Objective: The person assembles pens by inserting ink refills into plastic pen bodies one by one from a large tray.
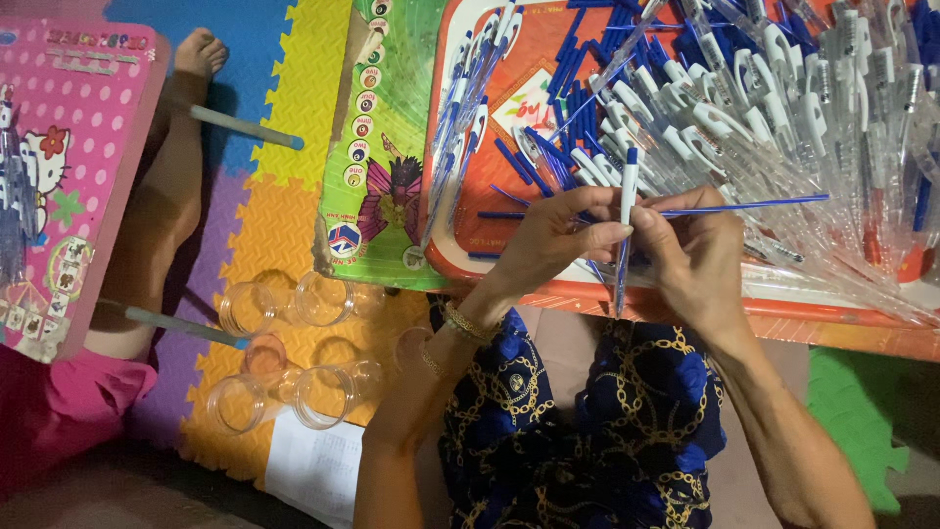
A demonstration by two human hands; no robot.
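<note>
My left hand (563,235) and my right hand (700,250) meet over the front edge of an orange tray (460,147). Between their fingertips stands a clear pen barrel with a blue cap (627,201), held upright by my left hand. My right hand pinches the same pen and also holds a thin blue ink refill (754,205) that sticks out to the right. The tray is heaped with clear pen barrels (783,108) and loose blue caps and refills (573,108). A gold bracelet is on my left wrist.
Several clear plastic cups (294,353) lie on the coloured foam floor mat (279,211) to the left. Another person's bare leg and foot (171,167) stretch beside a pink low table (83,157). A green printed board (387,147) lies next to the tray.
</note>
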